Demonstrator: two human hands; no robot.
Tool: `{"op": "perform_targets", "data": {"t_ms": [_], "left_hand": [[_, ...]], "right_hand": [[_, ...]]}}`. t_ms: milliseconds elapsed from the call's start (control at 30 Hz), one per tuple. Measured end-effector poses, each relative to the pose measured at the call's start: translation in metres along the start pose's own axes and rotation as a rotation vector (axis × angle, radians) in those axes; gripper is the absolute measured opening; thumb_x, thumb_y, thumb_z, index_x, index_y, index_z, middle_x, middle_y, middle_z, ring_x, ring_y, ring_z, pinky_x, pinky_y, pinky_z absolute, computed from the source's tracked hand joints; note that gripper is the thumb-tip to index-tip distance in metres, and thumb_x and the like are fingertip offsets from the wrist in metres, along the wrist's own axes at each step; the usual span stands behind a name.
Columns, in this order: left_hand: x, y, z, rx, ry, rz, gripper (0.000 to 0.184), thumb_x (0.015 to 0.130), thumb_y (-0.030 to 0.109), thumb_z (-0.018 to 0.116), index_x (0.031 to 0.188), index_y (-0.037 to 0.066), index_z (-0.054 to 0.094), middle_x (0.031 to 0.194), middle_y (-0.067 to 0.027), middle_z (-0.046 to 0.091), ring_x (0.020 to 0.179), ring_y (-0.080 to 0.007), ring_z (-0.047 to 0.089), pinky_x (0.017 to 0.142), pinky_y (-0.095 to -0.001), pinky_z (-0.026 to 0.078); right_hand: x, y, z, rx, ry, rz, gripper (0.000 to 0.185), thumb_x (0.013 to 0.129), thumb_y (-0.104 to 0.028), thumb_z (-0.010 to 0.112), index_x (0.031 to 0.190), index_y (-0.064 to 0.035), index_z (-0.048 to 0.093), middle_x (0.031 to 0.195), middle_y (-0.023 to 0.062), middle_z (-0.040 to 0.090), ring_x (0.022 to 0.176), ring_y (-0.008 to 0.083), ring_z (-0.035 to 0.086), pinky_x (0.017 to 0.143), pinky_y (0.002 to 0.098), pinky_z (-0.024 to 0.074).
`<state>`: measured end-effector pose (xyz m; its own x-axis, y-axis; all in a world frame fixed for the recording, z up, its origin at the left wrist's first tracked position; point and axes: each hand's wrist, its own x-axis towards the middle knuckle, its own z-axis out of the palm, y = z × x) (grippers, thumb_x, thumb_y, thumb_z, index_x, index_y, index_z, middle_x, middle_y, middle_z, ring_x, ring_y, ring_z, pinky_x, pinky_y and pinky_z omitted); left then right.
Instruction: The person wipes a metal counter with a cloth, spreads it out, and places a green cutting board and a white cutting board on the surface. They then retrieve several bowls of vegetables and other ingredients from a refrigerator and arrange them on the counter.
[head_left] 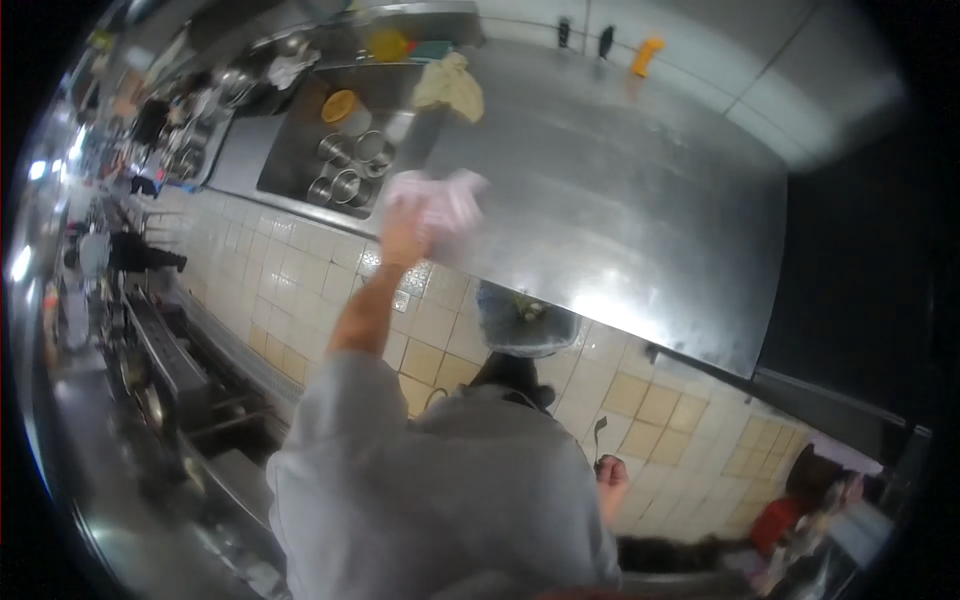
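On the left end of the steel counter (pixel 600 190), beside the sink, my left hand (pixel 405 232) presses on a pink and white cloth (pixel 447 203), blurred by motion. My right hand (pixel 612 470) hangs low at my right side, closed round the handle of a metal utensil (pixel 600 436) whose flat head points up. Several metal cups (pixel 349 186) stand in the sink (pixel 285 150) to the left of the cloth. A pale yellow cloth (pixel 450 87) lies at the back, between the sink and the counter.
A lined bin (pixel 525 318) stands below the counter's front edge. An orange object (pixel 647 56) is at the back wall. Cooking equipment (pixel 170 350) lines the left side, and another person (pixel 120 252) stands far left. A red object (pixel 775 525) is at lower right.
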<state>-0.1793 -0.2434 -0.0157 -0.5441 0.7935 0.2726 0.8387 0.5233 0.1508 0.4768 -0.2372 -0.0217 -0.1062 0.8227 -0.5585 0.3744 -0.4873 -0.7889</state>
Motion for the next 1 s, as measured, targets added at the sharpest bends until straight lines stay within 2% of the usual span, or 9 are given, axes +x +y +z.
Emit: {"op": "perform_targets", "data": {"t_ms": [33,67,267,500,700,767,900,967,1000], "left_hand": [[-0.028,-0.06,0.009,0.047,0.002,-0.147,0.056,0.089,0.028,0.061,0.139,0.007,0.05,0.138,-0.0228,0.051,0.128,-0.0447,0.046,0.108,-0.0524,0.037],[-0.048,-0.088,-0.01,0.149,-0.214,-0.385,0.055,0.09,0.03,0.06,0.137,0.003,0.051,0.14,-0.0272,0.049,0.13,-0.0442,0.045,0.108,-0.0514,0.037],[-0.22,-0.085,-0.183,-0.087,-0.004,-0.916,0.061,0.088,0.035,0.067,0.13,-0.006,0.052,0.115,-0.0297,0.064,0.111,-0.0434,0.062,0.094,-0.0483,0.049],[-0.36,-0.024,-0.264,-0.26,0.277,-0.84,0.045,0.091,0.038,0.066,0.112,-0.003,0.062,0.106,-0.0289,0.067,0.104,-0.0411,0.066,0.086,-0.0472,0.051],[-0.378,-0.018,-0.274,-0.158,0.175,-0.904,0.047,0.102,0.041,0.045,0.103,-0.001,0.066,0.095,-0.0295,0.068,0.095,-0.0457,0.065,0.084,-0.0507,0.05],[-0.363,-0.014,-0.3,-0.077,-0.124,-0.876,0.049,0.103,0.041,0.04,0.108,0.0,0.066,0.097,-0.0308,0.066,0.095,-0.047,0.063,0.085,-0.052,0.05],[-0.376,-0.03,-0.291,-0.522,0.128,-0.591,0.048,0.102,0.04,0.042,0.105,-0.001,0.066,0.096,-0.0236,0.069,0.091,-0.04,0.066,0.082,-0.0478,0.052],[-0.377,-0.036,-0.299,-0.571,0.292,-0.169,0.043,0.101,0.041,0.045,0.103,0.002,0.065,0.093,-0.0195,0.069,0.093,-0.0351,0.066,0.081,-0.045,0.053],[-0.376,-0.043,-0.295,-0.611,0.094,-0.273,0.038,0.1,0.038,0.047,0.103,0.004,0.065,0.093,-0.019,0.069,0.094,-0.0346,0.066,0.08,-0.0446,0.053]], "right_hand": [[0.007,0.005,-0.006,0.003,-0.019,-0.025,0.014,0.1,-0.013,0.057,0.098,-0.0007,0.064,0.086,0.0041,0.063,0.076,0.0113,0.058,0.073,0.0258,0.0495],[0.015,0.008,-0.022,-0.006,-0.039,-0.051,0.014,0.1,-0.013,0.057,0.098,-0.0007,0.064,0.086,0.0041,0.063,0.076,0.0113,0.058,0.073,0.0258,0.0495],[0.036,0.023,-0.053,0.112,-0.18,-0.223,0.015,0.1,-0.014,0.058,0.096,-0.0005,0.064,0.085,0.003,0.062,0.074,0.0107,0.055,0.07,0.0265,0.0482],[0.05,-0.008,0.019,-0.034,-0.509,-0.393,0.014,0.098,-0.016,0.063,0.102,-0.0026,0.064,0.088,0.0016,0.064,0.08,0.01,0.059,0.075,0.0256,0.0495],[-0.022,-0.072,0.102,-0.112,-0.721,-0.504,0.022,0.095,-0.014,0.067,0.114,-0.003,0.064,0.098,0.0009,0.064,0.088,0.0099,0.059,0.08,0.0248,0.0493],[-0.039,-0.084,0.122,-0.169,-0.784,-0.558,0.024,0.094,-0.013,0.068,0.116,-0.0034,0.064,0.1,0.0013,0.064,0.09,0.0098,0.059,0.08,0.0245,0.0488],[-0.076,-0.107,0.175,-0.236,-0.899,-0.642,0.032,0.092,-0.014,0.07,0.122,-0.003,0.061,0.105,0.0029,0.063,0.093,0.0115,0.06,0.084,0.0261,0.05],[-0.096,-0.121,0.219,-0.256,-1.012,-0.668,0.046,0.089,-0.013,0.072,0.131,-0.0034,0.056,0.114,0.0065,0.063,0.103,0.0159,0.06,0.092,0.0308,0.0497],[-0.115,-0.131,0.246,-0.268,-1.045,-0.676,0.046,0.089,-0.013,0.072,0.131,-0.0034,0.056,0.114,0.0065,0.063,0.103,0.0159,0.06,0.092,0.0308,0.0497]]}}
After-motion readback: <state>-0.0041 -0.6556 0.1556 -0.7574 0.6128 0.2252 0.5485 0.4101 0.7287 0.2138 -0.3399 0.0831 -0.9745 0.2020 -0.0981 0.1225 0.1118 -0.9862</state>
